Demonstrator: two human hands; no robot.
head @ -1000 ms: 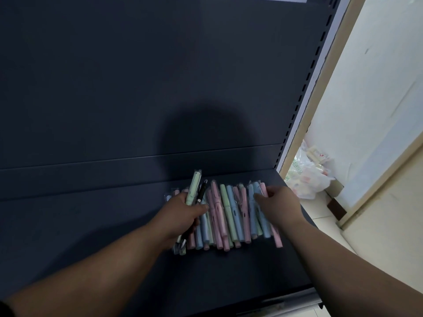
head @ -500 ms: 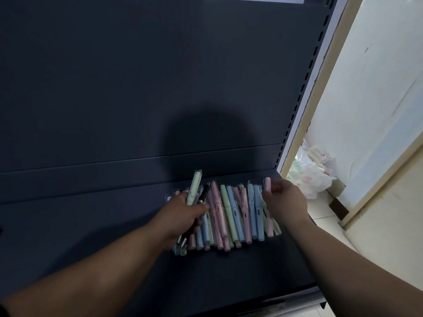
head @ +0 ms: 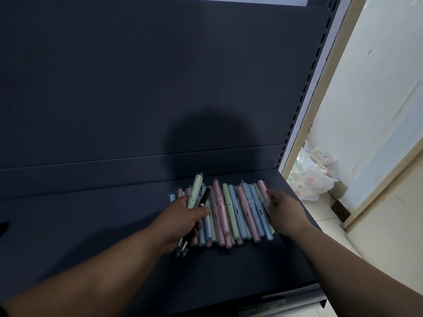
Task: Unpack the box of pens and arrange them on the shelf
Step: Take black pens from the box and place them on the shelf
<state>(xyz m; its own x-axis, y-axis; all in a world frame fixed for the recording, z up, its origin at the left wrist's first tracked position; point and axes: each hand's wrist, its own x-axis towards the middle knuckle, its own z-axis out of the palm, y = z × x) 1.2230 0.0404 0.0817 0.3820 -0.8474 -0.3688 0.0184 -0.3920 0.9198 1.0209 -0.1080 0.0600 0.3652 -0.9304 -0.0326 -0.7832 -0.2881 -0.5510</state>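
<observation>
Two hands work at one dark shelf, as I see them through the head view. The left hand is clamped round two pens: a pale green pen in a clear sleeve and a slim black pen. Both stick out beyond the knuckles toward the far side, and their tips show below the palm on the near side. A row of pens in pink, green and blue lies flat on the shelf between the hands, side by side and touching, running near to far. The right hand has curled fingers, and their tips meet the pink pen at the right end of the row. I cannot tell whether they actually pinch it. Far behind stands the back panel, with a slotted upright to its right. A white plastic bag sits on the floor at right.
</observation>
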